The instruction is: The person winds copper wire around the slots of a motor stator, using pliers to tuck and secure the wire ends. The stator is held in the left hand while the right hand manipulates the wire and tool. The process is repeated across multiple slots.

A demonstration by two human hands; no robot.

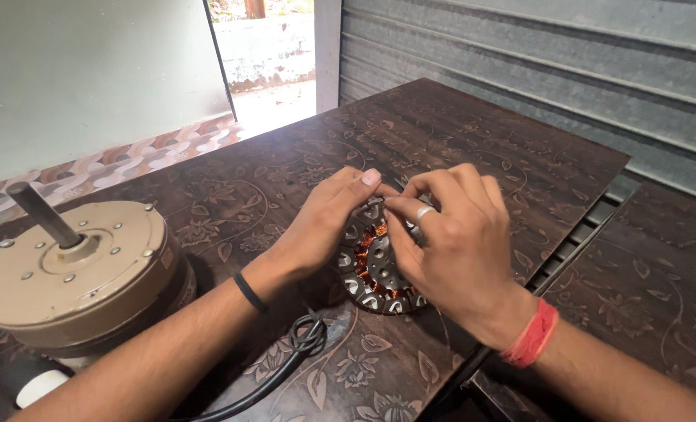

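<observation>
From my remote seat the largest thing is the dark floral-patterned table (442, 141), running from 7 o'clock up to 1 o'clock, with a second matching table (660, 281) at 4 o'clock across a slatted gap. At 9 o'clock sits the beige motor housing (74, 273) with its grey shaft (39, 211) sticking up and tilted, well apart from the hands. A black cable (285, 367) curls at 6 o'clock. Dead centre lies the round stator (375, 270), flat on the table, copper windings showing between its metal teeth; I judge the winding work to be partway, since I cannot tell how many slots are finished under the hands. My left hand (324, 219) rests over the stator's 10 o'clock edge, fingers curled down on its rim. My right hand (457, 242), ring on one finger, arches over the 2 o'clock side, thumb and forefinger pinched together on something too fine to make out
</observation>
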